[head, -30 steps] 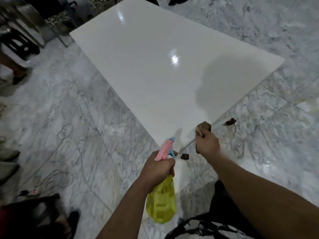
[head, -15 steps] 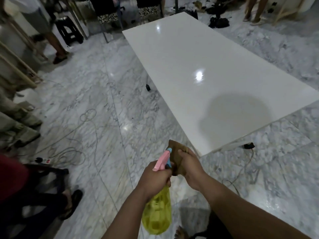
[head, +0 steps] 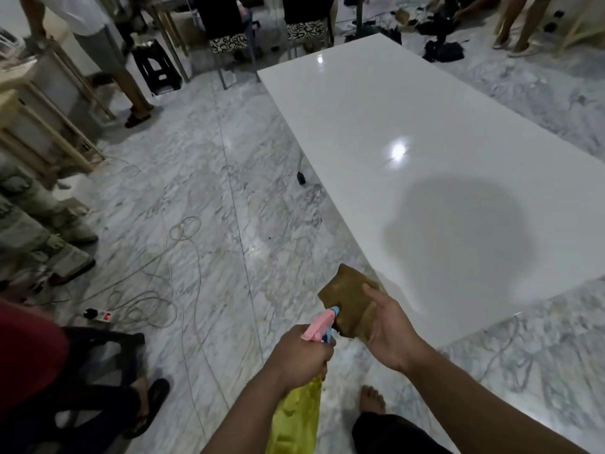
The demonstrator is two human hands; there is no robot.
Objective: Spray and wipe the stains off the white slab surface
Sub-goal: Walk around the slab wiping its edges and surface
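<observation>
The white slab (head: 409,119) lies glossy and long across the marble floor, running from the lower right to the upper middle. I see no clear stains on it; a round shadow falls on its near end. My left hand (head: 298,352) grips a spray bottle (head: 294,417) with a yellow body and a pink and blue head, its nozzle pointing at a brown cloth (head: 352,303). My right hand (head: 389,326) holds that cloth spread out just off the slab's near left corner.
Cables and a power strip (head: 100,314) trail over the floor at left. A seated person's legs and sandals (head: 147,407) are at lower left. Standing people, a black stool (head: 157,68) and chairs crowd the far side. A small black object (head: 300,177) lies beside the slab.
The view has swung up and left, showing more of the room. My right hand brought the cloth from the slab's corner to the nozzle and spread it open.
</observation>
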